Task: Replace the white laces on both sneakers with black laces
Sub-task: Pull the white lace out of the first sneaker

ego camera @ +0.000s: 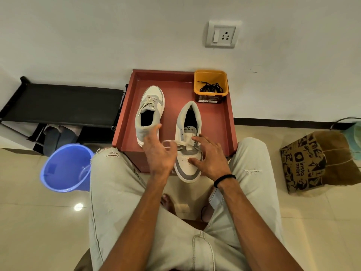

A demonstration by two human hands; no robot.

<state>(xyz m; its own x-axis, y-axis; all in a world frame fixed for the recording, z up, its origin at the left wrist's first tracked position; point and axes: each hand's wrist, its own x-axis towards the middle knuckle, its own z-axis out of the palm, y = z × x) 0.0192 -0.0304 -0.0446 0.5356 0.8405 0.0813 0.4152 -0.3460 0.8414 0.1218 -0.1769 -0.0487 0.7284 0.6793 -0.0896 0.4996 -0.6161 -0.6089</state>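
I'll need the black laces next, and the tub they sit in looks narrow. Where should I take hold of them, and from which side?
Judging by the view, pinch the top of the coiled black laces and come straight down through the open mouth of the yellow tub. The walls enclose the bundle on every side, so only the top is free. One loose end lies toward the back-left.

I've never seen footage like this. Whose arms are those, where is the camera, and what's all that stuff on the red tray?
There is no machine here: a seated person wears a camera on the head, looking down at their own arms. On the red tray lie two sneakers and a yellow tub holding black laces. The far sneaker is fully laced in white. The left hand pulls a loop of white lace from the near sneaker, while the right hand steadies it. A blue bucket stands on the floor.
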